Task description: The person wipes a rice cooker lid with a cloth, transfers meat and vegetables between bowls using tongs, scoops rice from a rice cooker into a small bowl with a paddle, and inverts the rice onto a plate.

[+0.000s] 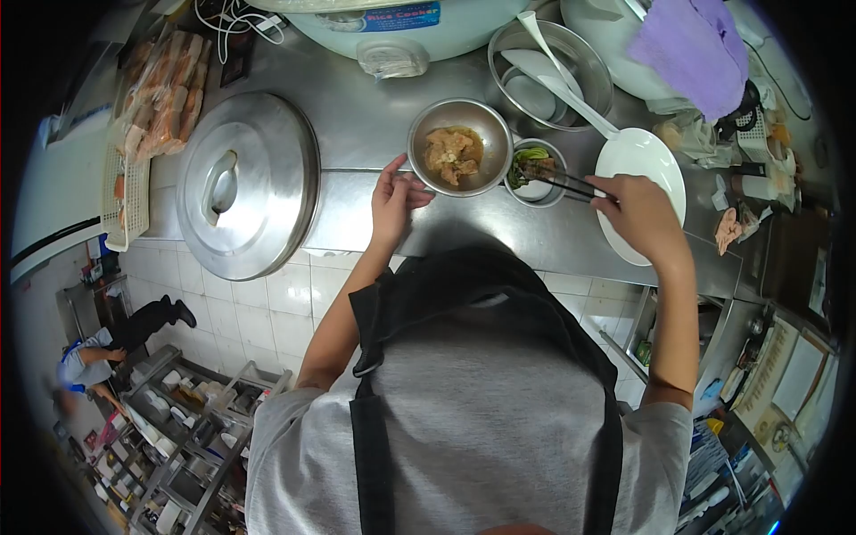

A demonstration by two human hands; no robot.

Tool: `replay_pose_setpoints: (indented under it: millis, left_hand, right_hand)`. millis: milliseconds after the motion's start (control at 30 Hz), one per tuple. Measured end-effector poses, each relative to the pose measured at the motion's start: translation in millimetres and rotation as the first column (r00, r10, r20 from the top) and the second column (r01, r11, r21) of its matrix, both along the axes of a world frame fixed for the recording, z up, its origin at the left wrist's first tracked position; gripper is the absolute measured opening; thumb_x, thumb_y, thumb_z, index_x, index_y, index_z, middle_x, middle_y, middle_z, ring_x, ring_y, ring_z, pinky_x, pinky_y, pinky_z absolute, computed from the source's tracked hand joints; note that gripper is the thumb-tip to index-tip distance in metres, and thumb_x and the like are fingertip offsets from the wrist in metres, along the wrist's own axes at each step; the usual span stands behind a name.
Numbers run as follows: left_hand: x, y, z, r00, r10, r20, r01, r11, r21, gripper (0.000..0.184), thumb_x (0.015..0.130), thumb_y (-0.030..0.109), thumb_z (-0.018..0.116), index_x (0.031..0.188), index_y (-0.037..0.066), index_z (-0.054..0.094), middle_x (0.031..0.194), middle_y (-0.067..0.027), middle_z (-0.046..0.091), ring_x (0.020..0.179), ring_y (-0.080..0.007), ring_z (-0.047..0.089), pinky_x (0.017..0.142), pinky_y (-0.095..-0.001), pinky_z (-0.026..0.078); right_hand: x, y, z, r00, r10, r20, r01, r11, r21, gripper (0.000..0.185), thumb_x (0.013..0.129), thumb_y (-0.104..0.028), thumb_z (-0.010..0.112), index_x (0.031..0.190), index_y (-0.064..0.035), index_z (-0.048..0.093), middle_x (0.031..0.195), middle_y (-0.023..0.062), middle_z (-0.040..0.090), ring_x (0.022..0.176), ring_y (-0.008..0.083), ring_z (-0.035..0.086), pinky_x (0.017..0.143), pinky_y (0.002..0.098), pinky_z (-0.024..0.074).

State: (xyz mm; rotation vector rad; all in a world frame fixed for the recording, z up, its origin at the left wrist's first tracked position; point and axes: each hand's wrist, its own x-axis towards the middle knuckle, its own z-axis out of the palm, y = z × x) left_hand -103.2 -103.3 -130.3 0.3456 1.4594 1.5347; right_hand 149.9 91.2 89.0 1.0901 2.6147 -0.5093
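– What is the right hand point(637, 209) gripping?
– A dark utensil point(580, 185) with two slim prongs, tongs or chopsticks, I can't tell which. The fingers are closed around it, and its tips reach into the small steel bowl point(540, 199), among the leafy greens point(523, 169).
– And the left hand point(397, 201)?
– Loosely spread, nothing clenched in it. Its fingers are against the near left side of the larger steel bowl point(497, 147), which holds brown, saucy pieces point(453, 153).
– How do the bowls stand?
– Side by side on the steel counter point(357, 111), the small one to the right. Further right lies a white oval plate point(640, 147), partly under the right forearm.
– What else is on the surface?
– A big round lid point(259, 165) at left, a rice cooker point(473, 34) at the back, and a steel pot point(599, 89) with white-handled utensils near it.
– And the room?
– Pale floor tiles point(290, 294), a loaded metal rack point(192, 455), and another person point(94, 352) beside it.
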Motion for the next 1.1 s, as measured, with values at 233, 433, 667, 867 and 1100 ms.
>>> replay_pose_setpoints:
  millis: [233, 433, 667, 867, 1100]
  left_hand:
    - [-1.5, 2.0, -4.5, 0.999, 0.034, 0.039, -0.036, 0.997, 0.063, 0.045, 0.100, 0.011, 0.044, 0.142, -0.002, 0.035, 0.091, -0.0112, 0.063, 0.075, -0.0221, 0.070, 0.068, -0.0302, 0.061]
    - [-0.7, 0.4, -6.8, 0.999, 0.025, 0.045, -0.028, 0.997, 0.073, 0.045, 0.100, 0.011, 0.043, 0.143, -0.001, 0.034, 0.091, -0.0108, 0.064, 0.074, -0.0218, 0.070, 0.067, -0.0306, 0.060]
    - [-0.5, 0.7, -6.1, 0.998, 0.044, 0.055, -0.047, 0.996, 0.069, 0.044, 0.101, 0.015, 0.045, 0.142, 0.003, 0.039, 0.089, -0.0100, 0.065, 0.075, -0.0208, 0.070, 0.067, -0.0297, 0.060]
    - [-2.8, 4.2, 5.4, 0.995, 0.013, 0.099, -0.015, 1.000, 0.014, 0.046, 0.101, 0.023, 0.047, 0.141, 0.002, 0.044, 0.088, -0.0091, 0.067, 0.078, -0.0193, 0.070, 0.071, -0.0284, 0.058]
    - [-4.2, 3.5, 1.2, 0.990, 0.029, 0.137, -0.032, 0.999, 0.021, 0.045, 0.101, 0.026, 0.049, 0.138, 0.000, 0.048, 0.087, -0.0087, 0.069, 0.079, -0.0185, 0.070, 0.071, -0.0271, 0.058]
  right_hand:
    - [-43.1, -3.9, -13.6, 0.980, 0.144, -0.139, -0.137, 0.989, 0.058, 0.032, 0.084, -0.016, 0.067, 0.116, -0.0104, 0.069, 0.086, 0.0137, 0.066, 0.084, 0.0329, 0.064, 0.076, 0.0438, 0.0500]
    - [-69.8, -5.5, -25.3, 0.968, 0.224, -0.117, -0.212, 0.972, 0.104, 0.029, 0.086, -0.015, 0.065, 0.114, -0.0099, 0.070, 0.093, 0.0133, 0.065, 0.088, 0.0315, 0.066, 0.078, 0.0442, 0.0516]
    - [-82.7, -15.6, -18.9, 0.946, 0.275, -0.174, -0.269, 0.961, 0.056, 0.027, 0.087, -0.015, 0.063, 0.112, -0.0074, 0.070, 0.092, 0.0128, 0.066, 0.089, 0.0317, 0.066, 0.078, 0.0436, 0.0521]
    - [-92.5, -31.3, -41.7, 0.960, 0.271, -0.074, -0.267, 0.962, 0.060, 0.027, 0.087, -0.016, 0.062, 0.111, -0.0052, 0.069, 0.093, 0.0139, 0.067, 0.089, 0.0322, 0.066, 0.078, 0.0447, 0.0515]
    - [-73.7, -31.8, -34.8, 0.977, 0.117, -0.177, -0.124, 0.992, -0.024, 0.029, 0.088, -0.017, 0.062, 0.114, -0.0069, 0.069, 0.091, 0.0149, 0.068, 0.087, 0.0334, 0.066, 0.077, 0.0458, 0.0512]
